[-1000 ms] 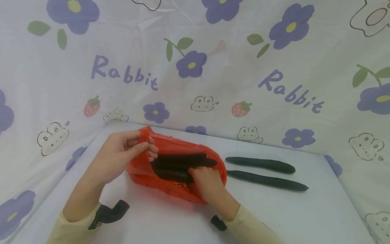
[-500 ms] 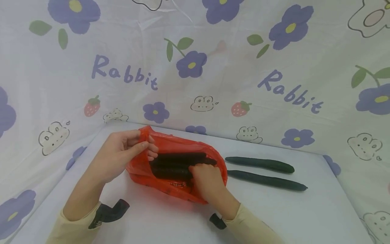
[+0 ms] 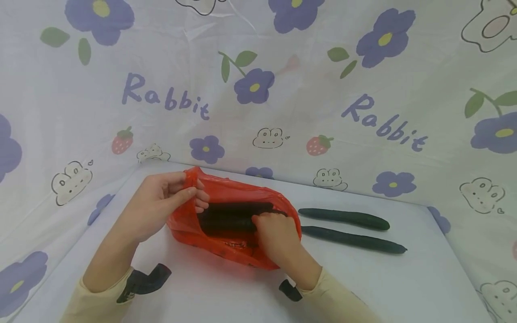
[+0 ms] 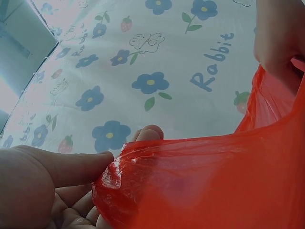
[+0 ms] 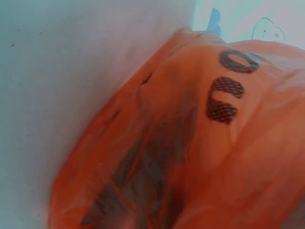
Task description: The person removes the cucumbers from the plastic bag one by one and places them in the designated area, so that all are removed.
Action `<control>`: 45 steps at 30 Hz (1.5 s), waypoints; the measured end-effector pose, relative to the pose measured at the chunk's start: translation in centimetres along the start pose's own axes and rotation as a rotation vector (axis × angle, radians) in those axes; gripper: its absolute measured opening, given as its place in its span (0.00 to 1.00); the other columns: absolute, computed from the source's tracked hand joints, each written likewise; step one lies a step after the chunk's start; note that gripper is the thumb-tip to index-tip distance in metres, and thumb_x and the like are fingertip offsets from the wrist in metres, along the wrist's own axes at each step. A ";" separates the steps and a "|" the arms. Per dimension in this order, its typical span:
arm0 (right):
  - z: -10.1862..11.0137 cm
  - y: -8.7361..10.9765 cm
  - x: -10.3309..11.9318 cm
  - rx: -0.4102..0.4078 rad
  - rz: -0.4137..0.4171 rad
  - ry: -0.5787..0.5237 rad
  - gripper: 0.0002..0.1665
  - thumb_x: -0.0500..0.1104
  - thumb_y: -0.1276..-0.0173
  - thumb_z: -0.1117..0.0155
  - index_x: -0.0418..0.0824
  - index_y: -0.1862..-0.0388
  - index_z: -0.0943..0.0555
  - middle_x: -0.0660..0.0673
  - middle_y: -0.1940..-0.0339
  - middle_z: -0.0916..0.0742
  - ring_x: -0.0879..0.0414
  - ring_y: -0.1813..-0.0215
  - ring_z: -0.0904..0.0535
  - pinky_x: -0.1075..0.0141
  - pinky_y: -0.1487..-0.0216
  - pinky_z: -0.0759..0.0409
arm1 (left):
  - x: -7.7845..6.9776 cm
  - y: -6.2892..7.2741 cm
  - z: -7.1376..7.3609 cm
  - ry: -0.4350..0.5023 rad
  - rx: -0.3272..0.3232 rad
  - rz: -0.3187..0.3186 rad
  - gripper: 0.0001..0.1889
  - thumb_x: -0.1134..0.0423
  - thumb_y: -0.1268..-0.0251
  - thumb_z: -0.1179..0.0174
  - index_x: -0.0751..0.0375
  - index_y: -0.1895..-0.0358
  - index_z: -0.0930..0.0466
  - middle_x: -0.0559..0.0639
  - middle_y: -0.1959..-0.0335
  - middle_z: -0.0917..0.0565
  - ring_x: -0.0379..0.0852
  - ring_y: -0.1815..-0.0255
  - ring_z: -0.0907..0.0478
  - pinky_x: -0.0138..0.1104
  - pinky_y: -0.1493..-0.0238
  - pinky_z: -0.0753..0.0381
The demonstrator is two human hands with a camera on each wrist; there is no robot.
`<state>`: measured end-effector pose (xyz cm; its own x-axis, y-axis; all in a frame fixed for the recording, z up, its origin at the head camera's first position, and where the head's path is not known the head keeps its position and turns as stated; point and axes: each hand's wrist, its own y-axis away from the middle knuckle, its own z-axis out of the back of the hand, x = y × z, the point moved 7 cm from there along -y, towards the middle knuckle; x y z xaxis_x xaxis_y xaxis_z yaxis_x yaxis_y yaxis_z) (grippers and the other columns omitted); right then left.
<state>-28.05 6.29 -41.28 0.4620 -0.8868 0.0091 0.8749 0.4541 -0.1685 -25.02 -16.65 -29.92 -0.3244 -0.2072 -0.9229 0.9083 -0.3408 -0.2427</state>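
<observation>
A red plastic bag point(image 3: 242, 193) lies on its side with its mouth spread wide. My left hand point(image 3: 157, 202) pinches the bag's left edge between thumb and fingers, which the left wrist view shows close up on the bunched plastic point(image 4: 200, 181). Inside lie several dark green cucumbers, among them a front one point(image 3: 228, 225) and a back one point(image 3: 242, 208). Reaching in over the right rim, my right hand point(image 3: 278, 237) grips the front cucumber's right end with curled fingers; its fingertips are hidden. In the right wrist view the bag's printed plastic point(image 5: 157, 95) fills most of the picture.
Two more cucumbers, a rear one point(image 3: 347, 217) and a nearer one point(image 3: 355, 239), lie on the white table point(image 3: 363, 282) right of the bag. A cloth printed with flowers and rabbits point(image 3: 226, 116) hangs behind and around the table. Dark bands sit at both wrists.
My right hand has shifted slightly to the right inside the bag, and the front cucumber lies straighter alongside the back one. My left hand keeps its hold on the bag's edge.
</observation>
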 end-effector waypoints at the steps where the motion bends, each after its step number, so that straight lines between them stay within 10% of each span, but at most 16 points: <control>1: 0.1 0.0 0.0 0.005 -0.004 0.000 0.09 0.38 0.34 0.22 0.48 0.68 0.17 0.54 0.79 0.23 0.53 0.74 0.23 0.54 0.69 0.13 | 0.0 0.0 0.0 -0.001 0.000 0.000 0.09 0.70 0.17 0.40 0.73 0.45 0.16 0.58 0.57 0.09 0.53 0.56 0.08 0.34 0.44 0.13; 45: 7.4 0.8 -1.2 -0.059 -0.075 -0.082 0.20 0.41 0.32 0.18 0.49 0.42 0.10 0.48 0.57 0.07 0.47 0.56 0.10 0.49 0.60 0.08 | -0.1 0.1 0.2 -0.004 -0.007 0.033 0.12 0.69 0.17 0.40 0.75 0.41 0.18 0.58 0.56 0.09 0.53 0.56 0.08 0.33 0.43 0.14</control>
<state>-26.80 8.35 -34.12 0.4081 -0.9069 0.1043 0.8985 0.3789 -0.2216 -24.95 -16.81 -29.81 -0.2957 -0.2221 -0.9291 0.9202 -0.3272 -0.2147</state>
